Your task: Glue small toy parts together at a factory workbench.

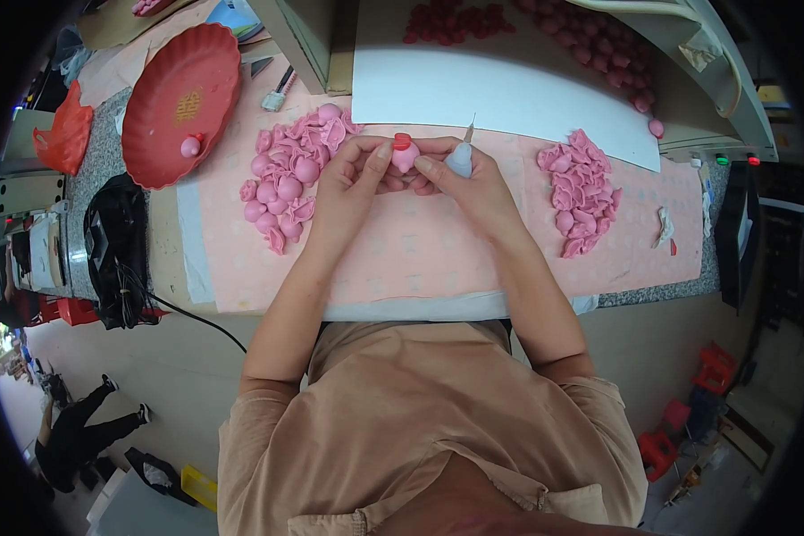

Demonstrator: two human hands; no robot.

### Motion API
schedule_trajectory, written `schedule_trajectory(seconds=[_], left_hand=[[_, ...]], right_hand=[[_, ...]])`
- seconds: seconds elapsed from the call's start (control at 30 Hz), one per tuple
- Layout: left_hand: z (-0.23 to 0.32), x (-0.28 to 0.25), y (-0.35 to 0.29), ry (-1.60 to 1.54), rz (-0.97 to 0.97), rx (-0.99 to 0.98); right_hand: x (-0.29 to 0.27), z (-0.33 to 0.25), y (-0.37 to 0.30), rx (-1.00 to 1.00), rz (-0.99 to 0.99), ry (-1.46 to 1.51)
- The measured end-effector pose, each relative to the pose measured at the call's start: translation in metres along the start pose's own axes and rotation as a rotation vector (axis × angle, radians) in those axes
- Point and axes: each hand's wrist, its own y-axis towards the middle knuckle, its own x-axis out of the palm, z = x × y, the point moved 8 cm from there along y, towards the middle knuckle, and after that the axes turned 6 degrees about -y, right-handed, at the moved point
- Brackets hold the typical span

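Note:
Over the pink-covered table, my left hand (352, 171) pinches a small pink rounded piece (406, 161) with a red cap-like part (402, 141) on its top. My right hand (479, 189) steadies the same piece with its thumb and fingertip. That hand also grips a whitish needle-tip squeeze bottle (460, 159), its thin needle pointing up and away from me. Left of my hands lies a heap of pink balls and curled pieces (286, 183). A second heap of curled pink pieces (582, 196) lies to the right.
A red scalloped tray (161, 134) holds one pink-and-red piece (191, 146) at the left. A small brush (280, 89) lies by the box-like housing. White paper (500, 89) inside it bears red pieces (456, 22) and pink balls (598, 54). A black bag (116, 241) sits left.

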Motion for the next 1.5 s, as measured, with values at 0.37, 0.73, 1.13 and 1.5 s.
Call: schedule_trajectory(seconds=[0.37,0.73,1.13,1.5], left_hand=[[-0.001,0.003,-0.003,-0.010,-0.040,-0.051],[-0.007,0.000,-0.004,-0.034,-0.117,-0.176],[-0.009,-0.001,-0.003,-0.035,-0.109,-0.175],[-0.010,-0.002,-0.001,-0.027,-0.089,-0.149]], right_hand=[[-0.005,-0.002,0.000,-0.047,0.020,-0.009],[-0.006,-0.003,-0.002,0.040,-0.025,0.027],[-0.007,0.007,0.002,0.077,-0.025,0.028],[-0.007,0.007,0.003,0.052,-0.039,0.009]])
